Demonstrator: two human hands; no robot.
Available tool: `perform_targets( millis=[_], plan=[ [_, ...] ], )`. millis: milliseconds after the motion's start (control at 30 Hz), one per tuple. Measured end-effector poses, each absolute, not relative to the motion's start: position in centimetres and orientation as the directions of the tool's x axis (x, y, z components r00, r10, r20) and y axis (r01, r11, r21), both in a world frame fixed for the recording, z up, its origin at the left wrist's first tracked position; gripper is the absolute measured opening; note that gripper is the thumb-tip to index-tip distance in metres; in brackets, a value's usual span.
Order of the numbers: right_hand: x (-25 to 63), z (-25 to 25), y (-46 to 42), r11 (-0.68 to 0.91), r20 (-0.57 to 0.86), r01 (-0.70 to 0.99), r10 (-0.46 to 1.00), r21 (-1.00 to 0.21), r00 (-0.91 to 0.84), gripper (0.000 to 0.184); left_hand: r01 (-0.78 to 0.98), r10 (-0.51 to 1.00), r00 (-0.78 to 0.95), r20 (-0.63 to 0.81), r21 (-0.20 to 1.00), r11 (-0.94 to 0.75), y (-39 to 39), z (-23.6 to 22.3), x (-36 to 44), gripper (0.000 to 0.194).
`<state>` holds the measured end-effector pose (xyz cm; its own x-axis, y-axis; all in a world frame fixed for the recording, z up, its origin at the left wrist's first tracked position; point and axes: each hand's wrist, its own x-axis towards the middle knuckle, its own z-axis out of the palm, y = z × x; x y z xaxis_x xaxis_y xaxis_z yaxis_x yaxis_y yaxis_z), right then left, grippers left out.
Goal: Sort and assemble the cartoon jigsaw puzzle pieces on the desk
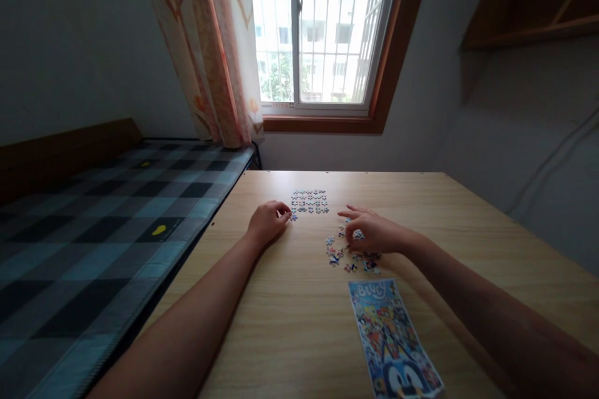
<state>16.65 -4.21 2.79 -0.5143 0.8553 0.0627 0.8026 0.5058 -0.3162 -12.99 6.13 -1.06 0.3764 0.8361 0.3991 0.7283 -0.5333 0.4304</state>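
Small jigsaw pieces (309, 202) lie in several neat rows on the wooden table, set slightly apart. Beside the left end of the nearest row rests my left hand (269, 222), its fingers curled together. The fingertips are next to a jigsaw piece (294, 216); whether they hold anything is hidden. Over a loose heap of jigsaw pieces (367, 260), my right hand (369, 230) pinches with thumb and forefinger, other fingers stretched out. A small jigsaw piece seems to be at that pinch, though its picture is too small to read. The hand covers part of the heap.
A printed Bluey picture sheet (393, 336) lies on the table (262, 336) nearer to me than the heap. To the left stands a bed with a checked cover (126, 224). Behind the table are a curtain (219, 43) and a barred window (327, 31).
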Motion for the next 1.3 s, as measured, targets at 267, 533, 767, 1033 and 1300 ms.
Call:
perform_targets(
  millis=[267,533,767,1033,1300],
  plan=[
    [14.3,5.4,-2.6,0.504,0.134,0.651,0.837,-0.568,-0.531,0.015,0.748,0.832,0.387,0.396,0.392,-0.535,5.8,-1.1,-12.8,0.017],
    [8.8,4.0,1.8,0.384,0.012,0.803,0.905,-0.456,-0.426,0.020,0.758,0.843,0.358,0.402,0.402,-0.513,5.5,-1.0,-12.8,0.015],
    [8.1,2.7,2.6,0.356,0.040,0.899,0.933,-0.254,-0.358,0.022,0.778,0.854,0.353,0.382,0.387,-0.495,5.2,-0.9,-12.7,0.015],
    [8.7,2.0,2.7,0.668,0.136,0.677,0.736,-0.308,-0.663,0.027,0.790,0.869,0.338,0.361,0.393,-0.470,5.2,-0.9,-12.7,0.017],
    [9.1,1.7,3.1,0.572,0.083,0.788,0.818,-0.228,-0.570,0.021,0.801,0.886,0.332,0.323,0.400,-0.446,5.2,-0.9,-12.7,0.020]
  ],
)
